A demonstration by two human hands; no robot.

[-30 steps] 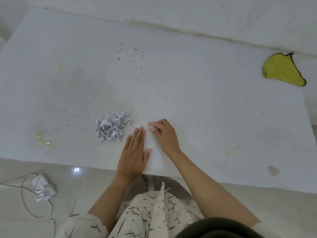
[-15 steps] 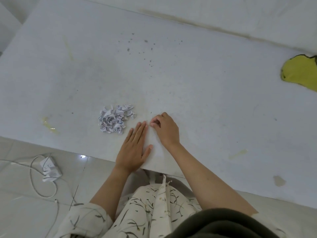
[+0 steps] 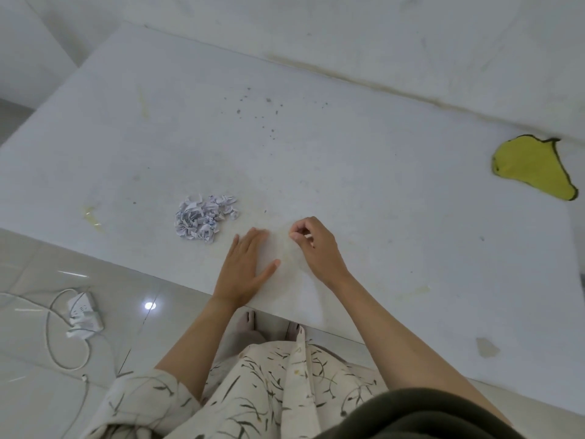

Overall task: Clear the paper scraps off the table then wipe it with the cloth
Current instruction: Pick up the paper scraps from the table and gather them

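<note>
The heap of crumpled white paper scraps with bluish print point(image 3: 204, 220) sits on the white tabletop point(image 3: 348, 172) left of centre in the frame, close to the near edge. It lies up and to the left of both hands, and its long run goes roughly from lower left to upper right.

The left hand point(image 3: 245, 267) lies flat on the table, fingers straight and together, pointing up the frame; its fingertips are just beside the heap's lower right corner but not touching it. The right hand point(image 3: 316, 245) is a little further right, fingers curled in toward the thumb as if pinching something small; whether it holds anything I cannot tell. The two hands are near each other with a gap between them.

So the left hand is clearly the nearer to the scraps, and I would judge a short sweep left would reach them.

The yellow cloth with dark trim point(image 3: 535, 166) lies far off at the right edge, untouched.
</note>
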